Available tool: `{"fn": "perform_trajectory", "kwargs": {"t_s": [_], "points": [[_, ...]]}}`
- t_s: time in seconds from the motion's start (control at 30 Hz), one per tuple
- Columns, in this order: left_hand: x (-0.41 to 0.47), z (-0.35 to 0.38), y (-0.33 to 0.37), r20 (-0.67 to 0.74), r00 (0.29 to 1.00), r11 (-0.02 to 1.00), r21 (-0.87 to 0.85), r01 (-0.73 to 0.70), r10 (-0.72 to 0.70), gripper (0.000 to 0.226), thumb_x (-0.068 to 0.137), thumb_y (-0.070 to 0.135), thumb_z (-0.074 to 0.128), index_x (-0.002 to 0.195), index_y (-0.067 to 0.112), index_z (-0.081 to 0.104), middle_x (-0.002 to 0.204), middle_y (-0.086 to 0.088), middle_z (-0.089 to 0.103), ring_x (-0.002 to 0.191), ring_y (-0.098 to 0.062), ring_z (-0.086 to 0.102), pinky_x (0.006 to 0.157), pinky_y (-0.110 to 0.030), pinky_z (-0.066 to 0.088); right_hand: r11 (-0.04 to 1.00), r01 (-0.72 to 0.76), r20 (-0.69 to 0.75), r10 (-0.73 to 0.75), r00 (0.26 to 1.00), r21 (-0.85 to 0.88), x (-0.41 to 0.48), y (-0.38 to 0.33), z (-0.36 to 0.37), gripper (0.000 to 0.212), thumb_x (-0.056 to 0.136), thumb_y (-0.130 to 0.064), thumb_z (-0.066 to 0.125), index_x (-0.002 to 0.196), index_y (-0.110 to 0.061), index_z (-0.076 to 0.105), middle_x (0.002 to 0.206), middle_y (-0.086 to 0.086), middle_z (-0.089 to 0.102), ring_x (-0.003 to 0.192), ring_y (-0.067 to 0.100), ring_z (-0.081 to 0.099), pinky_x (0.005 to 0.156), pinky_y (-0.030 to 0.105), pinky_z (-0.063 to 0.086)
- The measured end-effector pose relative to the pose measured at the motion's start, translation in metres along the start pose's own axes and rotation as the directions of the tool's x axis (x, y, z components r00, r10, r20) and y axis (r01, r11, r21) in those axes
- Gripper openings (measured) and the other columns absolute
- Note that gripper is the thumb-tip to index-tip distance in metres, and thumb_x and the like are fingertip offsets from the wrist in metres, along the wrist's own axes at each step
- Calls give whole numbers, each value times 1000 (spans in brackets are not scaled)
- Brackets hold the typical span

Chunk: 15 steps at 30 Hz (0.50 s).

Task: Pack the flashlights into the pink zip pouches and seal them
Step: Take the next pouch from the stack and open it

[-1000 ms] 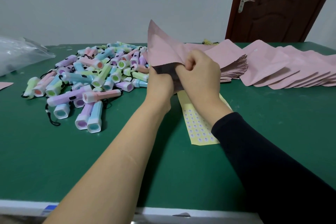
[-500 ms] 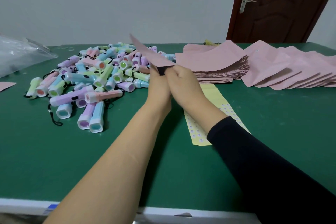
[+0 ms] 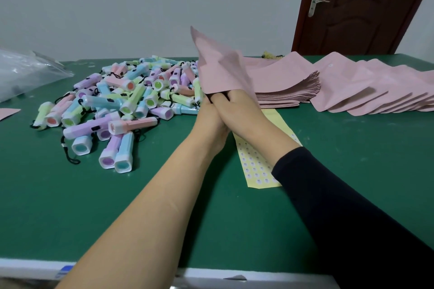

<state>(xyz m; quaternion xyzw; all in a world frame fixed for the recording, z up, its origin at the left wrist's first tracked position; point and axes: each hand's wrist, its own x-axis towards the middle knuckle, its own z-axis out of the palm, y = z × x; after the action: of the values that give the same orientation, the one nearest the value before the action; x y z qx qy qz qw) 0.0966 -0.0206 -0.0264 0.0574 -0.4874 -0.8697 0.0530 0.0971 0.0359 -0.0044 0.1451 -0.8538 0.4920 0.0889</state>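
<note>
Table: I see a green table (image 3: 70, 206) across the whole view, with a white front edge.
Plastic bag: a clear plastic bag (image 3: 30, 72) lies at the far left of the table; I cannot tell what is in it.
Pink scrap: a small pink scrap (image 3: 9, 113) lies flat at the left edge, apart from the bag.
Flashlights: the pastel flashlights (image 3: 131, 101) lie in a loose pile left of the hands, pink, blue, green and purple, with black wrist cords. None is in a hand.
Left hand: the left hand (image 3: 207, 117) is just right of the pile. Its fingers curl onto the lower edge of the pouch and grip it.
Pink pouch: the pink pouch (image 3: 220, 68) is held above the table, its mouth down at the fingers, one corner pointing up.
Right hand: the right hand (image 3: 238, 112) touches the left one. Its fingers are bent into the dark mouth of the pouch and hold it.
Sticker sheet: a yellow sticker sheet (image 3: 256, 166) lies flat under the right forearm.
Stack of pink pouches: the stack of pink pouches (image 3: 286, 86) lies flat behind the right hand.
Row of pink pouches: the row of pink pouches (image 3: 375, 91) lies overlapped at the right; I cannot tell if they are filled.
Door: a brown door (image 3: 366, 7) stands at the back right.
</note>
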Motion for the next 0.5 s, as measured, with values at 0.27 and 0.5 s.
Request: {"fn": "perform_trajectory", "kwargs": {"t_s": [0.27,0.5], "points": [[-5,-14,30,295,913,960,79,270,-281,34,98,-4,30,116,0,59,120,-16,64,112,-24,62,100,-34,50,989,73,-104,-87,991,-129,0,8,-5,32,98,-33,41,72,-19,52,69,-4,54,78,26,53,63,31,33],[-5,-18,36,405,843,861,-210,464,-355,89,77,61,63,144,5,43,140,-20,54,133,-36,48,117,-51,26,999,-22,-78,24,997,24,1,7,-8,34,102,-32,34,92,-14,60,100,11,66,96,29,60,76,31,41]]}}
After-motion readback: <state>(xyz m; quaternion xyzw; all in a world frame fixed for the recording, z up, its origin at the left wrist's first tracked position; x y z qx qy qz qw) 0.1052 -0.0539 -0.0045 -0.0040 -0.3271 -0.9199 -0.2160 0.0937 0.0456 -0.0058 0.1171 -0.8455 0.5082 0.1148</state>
